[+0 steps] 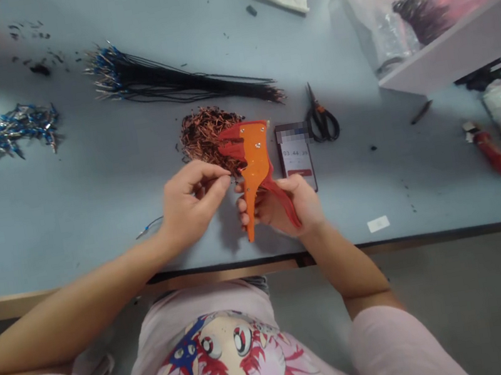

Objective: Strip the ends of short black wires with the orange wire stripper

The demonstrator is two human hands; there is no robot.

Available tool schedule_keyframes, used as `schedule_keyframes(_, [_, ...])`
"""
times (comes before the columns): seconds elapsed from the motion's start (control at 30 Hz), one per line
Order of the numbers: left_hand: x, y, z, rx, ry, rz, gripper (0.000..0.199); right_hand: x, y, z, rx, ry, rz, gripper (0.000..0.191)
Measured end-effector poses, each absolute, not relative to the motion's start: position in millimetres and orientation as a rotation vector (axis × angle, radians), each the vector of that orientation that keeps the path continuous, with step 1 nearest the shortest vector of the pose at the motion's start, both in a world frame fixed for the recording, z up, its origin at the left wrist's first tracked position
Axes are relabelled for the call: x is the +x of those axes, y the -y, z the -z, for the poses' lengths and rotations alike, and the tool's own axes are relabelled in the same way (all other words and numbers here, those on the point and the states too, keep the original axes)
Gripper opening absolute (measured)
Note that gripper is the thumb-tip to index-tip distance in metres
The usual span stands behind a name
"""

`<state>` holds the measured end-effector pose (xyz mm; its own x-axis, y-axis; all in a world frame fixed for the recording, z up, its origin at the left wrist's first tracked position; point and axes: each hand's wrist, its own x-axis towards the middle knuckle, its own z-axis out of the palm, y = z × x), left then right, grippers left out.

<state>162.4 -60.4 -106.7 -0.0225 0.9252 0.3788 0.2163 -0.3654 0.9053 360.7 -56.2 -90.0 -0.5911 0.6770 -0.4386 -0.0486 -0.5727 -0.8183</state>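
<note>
Two things filled my grip: my right hand (282, 204) was closed round the handles of orange-and-red wire-stripping pliers (252, 162), and my left hand (191, 204) was pinched nearly shut on a thin wire (220, 181), too fine to see clearly between thumb and fingertips. The risk lay in that pinch: if my grip eased, a wire that slim could have slipped away, and if it sat crooked against the pliers, its end could have been nicked or torn. Its tip lay just left of the pliers, which stood between my hands, their head overlapping a heap of copper wire trimmings (207, 137). Near my left wrist, a short blue-tipped wire (149, 227) lay on the pale blue worktable (90, 194). Farther off lay a long bundle of black wires (176, 79) with blue-and-silver ends, and far left, a loose pile of blue-and-silver crimp terminals (20, 129). Right of the pliers sat a black smartphone (297, 164) with digits on its screen, and beyond it, black-handled scissors (322, 122).
</note>
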Motion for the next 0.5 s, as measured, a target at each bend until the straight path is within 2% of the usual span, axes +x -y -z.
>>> schedule_keyframes(0.33, [161.8,58.4,112.9,1.407,-0.989,-1.265,0.004,368.1,68.0,95.0,-0.687,0.883,-2.481,0.044])
schedule_keyframes(0.5, [163.7,58.8,114.6,1.371,-0.862,-1.294,0.007,367.8,69.0,101.5,-0.628,0.844,-2.567,0.052])
